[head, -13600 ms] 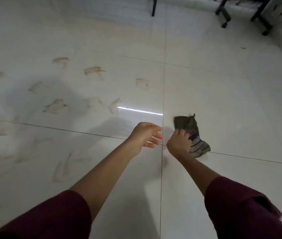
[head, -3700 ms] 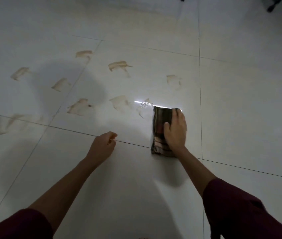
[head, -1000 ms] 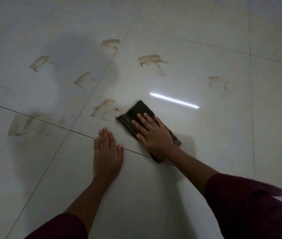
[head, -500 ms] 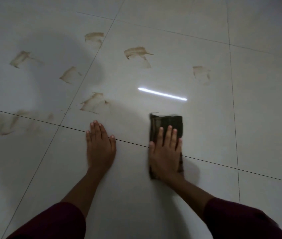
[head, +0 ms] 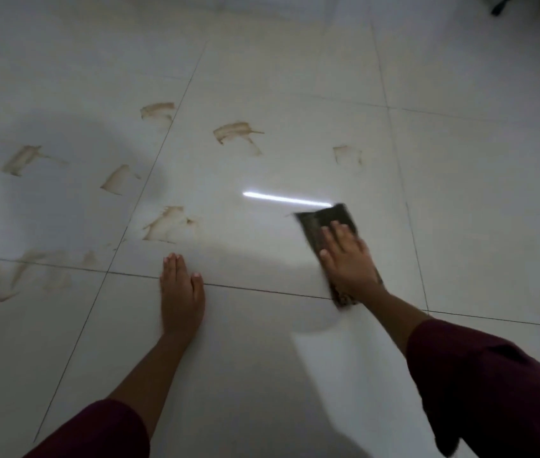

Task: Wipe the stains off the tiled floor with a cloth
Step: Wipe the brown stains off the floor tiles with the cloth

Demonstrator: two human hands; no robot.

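Observation:
A dark folded cloth (head: 319, 223) lies flat on the white tiled floor (head: 476, 209), right of centre. My right hand (head: 347, 259) presses on it with straight fingers and covers its near half. My left hand (head: 181, 292) rests flat on the floor to the left, across a grout line, fingers straight. Several brown smeared stains mark the tiles: one close ahead of my left hand (head: 166, 223), one further off (head: 235, 133), a faint one (head: 347, 155) beyond the cloth, and more at the far left (head: 21, 160). The frame is blurred by motion.
A bright strip of reflected light (head: 286, 200) lies on the tile just left of the cloth's far end. A dark furniture foot (head: 501, 4) shows at the top right edge. My head's shadow darkens the tiles at the left.
My right hand has slid the cloth to the right and a little further away, its far end now tilted left. My left hand stays flat on the floor in the same place.

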